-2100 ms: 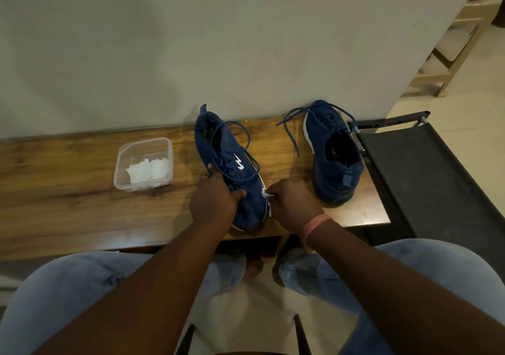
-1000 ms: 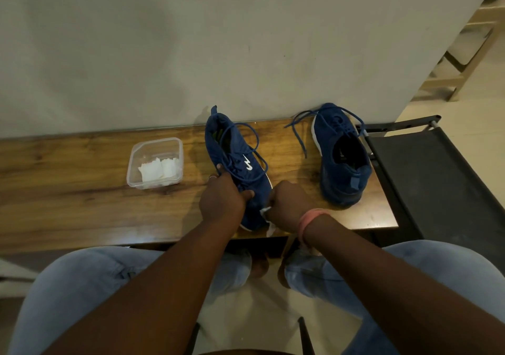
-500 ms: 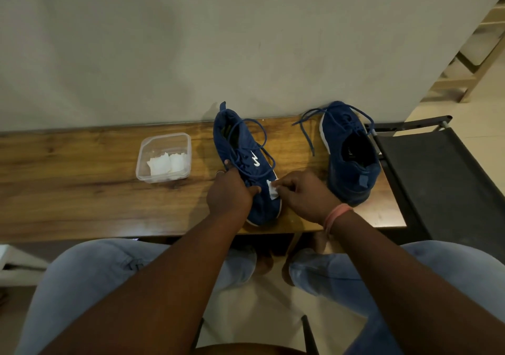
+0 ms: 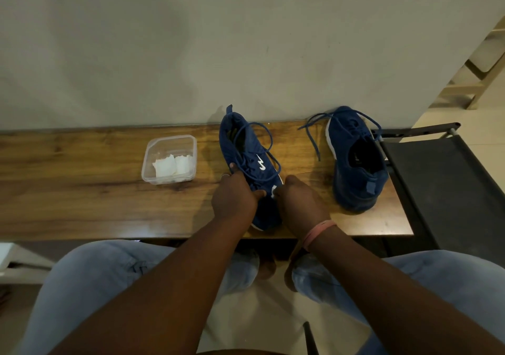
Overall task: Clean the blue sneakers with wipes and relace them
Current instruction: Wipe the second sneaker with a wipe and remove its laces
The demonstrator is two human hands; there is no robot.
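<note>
A single head-worn wide-angle view looks forward and steeply down, close over the left hand (image 4: 234, 199) and right hand (image 4: 301, 204). Bench (image 4: 82, 191) and wall (image 4: 191, 40) lie beyond them, the person's knees below.

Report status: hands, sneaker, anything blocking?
Left hand grips near sneaker. Right hand pinches wipe against its side. Other sneaker apart, nothing blocking.

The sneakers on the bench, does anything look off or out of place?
The right sneaker has its laces undone and trailing onto the bench, its toe against the wall. Otherwise nothing stands out.
</note>
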